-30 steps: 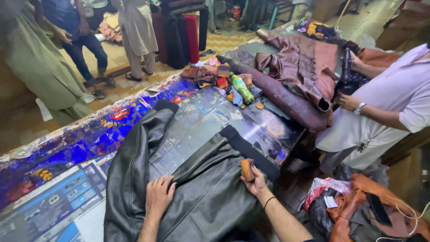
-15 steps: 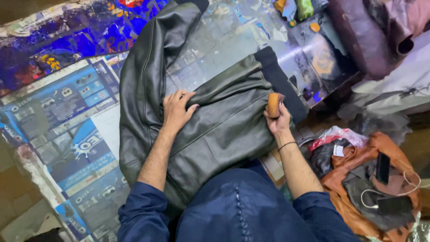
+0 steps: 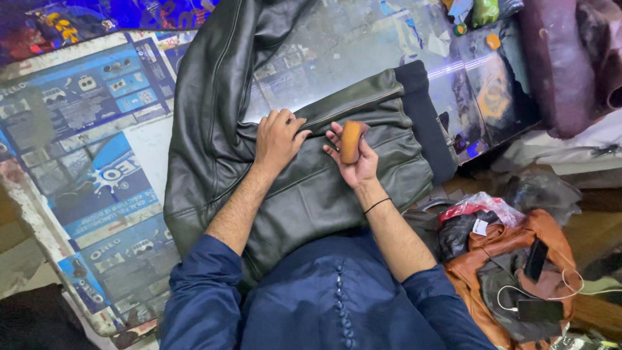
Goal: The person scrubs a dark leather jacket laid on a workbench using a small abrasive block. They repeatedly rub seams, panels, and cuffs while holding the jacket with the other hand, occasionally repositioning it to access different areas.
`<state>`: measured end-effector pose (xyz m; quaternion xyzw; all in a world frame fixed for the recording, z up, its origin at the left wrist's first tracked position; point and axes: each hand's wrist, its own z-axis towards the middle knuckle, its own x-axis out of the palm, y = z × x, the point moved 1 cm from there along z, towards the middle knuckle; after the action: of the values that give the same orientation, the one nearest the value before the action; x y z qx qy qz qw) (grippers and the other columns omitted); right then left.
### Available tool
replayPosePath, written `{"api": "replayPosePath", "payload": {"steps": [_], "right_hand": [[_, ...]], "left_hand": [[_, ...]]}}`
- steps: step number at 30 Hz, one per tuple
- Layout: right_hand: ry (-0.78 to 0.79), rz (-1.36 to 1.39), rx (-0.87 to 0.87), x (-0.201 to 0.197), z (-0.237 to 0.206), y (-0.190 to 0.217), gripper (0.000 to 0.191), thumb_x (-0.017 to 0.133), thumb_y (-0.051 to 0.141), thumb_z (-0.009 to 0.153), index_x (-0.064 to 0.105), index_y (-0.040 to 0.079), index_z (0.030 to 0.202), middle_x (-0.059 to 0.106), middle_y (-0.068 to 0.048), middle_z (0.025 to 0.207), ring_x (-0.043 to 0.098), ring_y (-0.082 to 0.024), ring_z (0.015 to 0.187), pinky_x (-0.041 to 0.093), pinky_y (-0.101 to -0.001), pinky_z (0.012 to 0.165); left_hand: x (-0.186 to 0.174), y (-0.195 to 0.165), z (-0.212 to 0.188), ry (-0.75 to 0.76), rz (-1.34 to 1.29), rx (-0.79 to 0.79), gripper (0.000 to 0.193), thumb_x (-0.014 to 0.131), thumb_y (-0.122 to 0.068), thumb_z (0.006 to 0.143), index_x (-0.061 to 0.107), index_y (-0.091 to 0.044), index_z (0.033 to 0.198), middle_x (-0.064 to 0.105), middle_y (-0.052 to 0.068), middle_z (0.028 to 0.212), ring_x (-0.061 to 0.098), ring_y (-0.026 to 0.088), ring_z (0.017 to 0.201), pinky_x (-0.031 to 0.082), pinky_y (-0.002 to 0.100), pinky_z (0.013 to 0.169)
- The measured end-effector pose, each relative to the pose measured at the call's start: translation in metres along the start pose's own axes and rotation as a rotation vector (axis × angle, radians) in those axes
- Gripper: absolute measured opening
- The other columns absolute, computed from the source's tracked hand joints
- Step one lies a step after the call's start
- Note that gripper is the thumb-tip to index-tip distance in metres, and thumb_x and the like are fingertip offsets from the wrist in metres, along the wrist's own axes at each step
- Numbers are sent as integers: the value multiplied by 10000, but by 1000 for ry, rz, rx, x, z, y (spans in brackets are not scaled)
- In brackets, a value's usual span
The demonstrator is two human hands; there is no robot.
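Note:
A black leather jacket (image 3: 311,188) lies spread on the table (image 3: 84,168), its dark ribbed hem (image 3: 424,120) toward the right edge. My left hand (image 3: 278,139) rests flat on the jacket near a seam, fingers slightly curled. Just to its right, my right hand (image 3: 353,159) holds a small orange-brown oblong sponge (image 3: 350,141) upright between the fingers, above the jacket's front panel. A thin black band circles my right wrist. My dark blue sleeves and shirt fill the lower middle of the view.
The table top is covered with glossy blue printed sheets. At its far right lie a green bottle (image 3: 486,11), small orange caps (image 3: 494,41) and a maroon leather roll (image 3: 557,65). On the floor to the right sit a tan leather bag (image 3: 512,259), a phone (image 3: 536,259) and a white cable.
My view has tilted down from the room onto the jacket. My right hand with the sponge has moved left, close to my left hand, which stays on the jacket.

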<state>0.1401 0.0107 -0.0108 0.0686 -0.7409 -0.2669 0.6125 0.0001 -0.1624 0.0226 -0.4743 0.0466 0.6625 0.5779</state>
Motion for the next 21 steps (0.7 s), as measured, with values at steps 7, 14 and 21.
{"api": "replayPosePath", "payload": {"steps": [7,14,21], "right_hand": [[267,-49,-64,-9,-6,-2,577,578,443,1019,514,101,1479,407,-193,1639,325,-387,1568,255,-597,1300],[205,-116,-60,-15,-11,-4,573,627,430,1013,525,84,1459,363,-196,1660,295,-377,1589,224,-606,1326],[149,-146,-159,-25,-28,-5,581,650,414,1014,479,95,1469,478,-171,1547,454,-357,1463,367,-589,1230]], "left_hand": [[-8,-11,-17,-82,21,10,345,861,-369,806,761,-147,1051,607,-7,939,552,227,918,390,425,869],[0,-17,-23,-48,46,-30,352,849,-393,810,777,-201,1095,582,-12,937,536,215,902,376,421,870],[10,-17,-29,-40,81,39,239,860,-302,815,774,-222,1023,557,-45,905,537,186,906,369,410,868]]}}
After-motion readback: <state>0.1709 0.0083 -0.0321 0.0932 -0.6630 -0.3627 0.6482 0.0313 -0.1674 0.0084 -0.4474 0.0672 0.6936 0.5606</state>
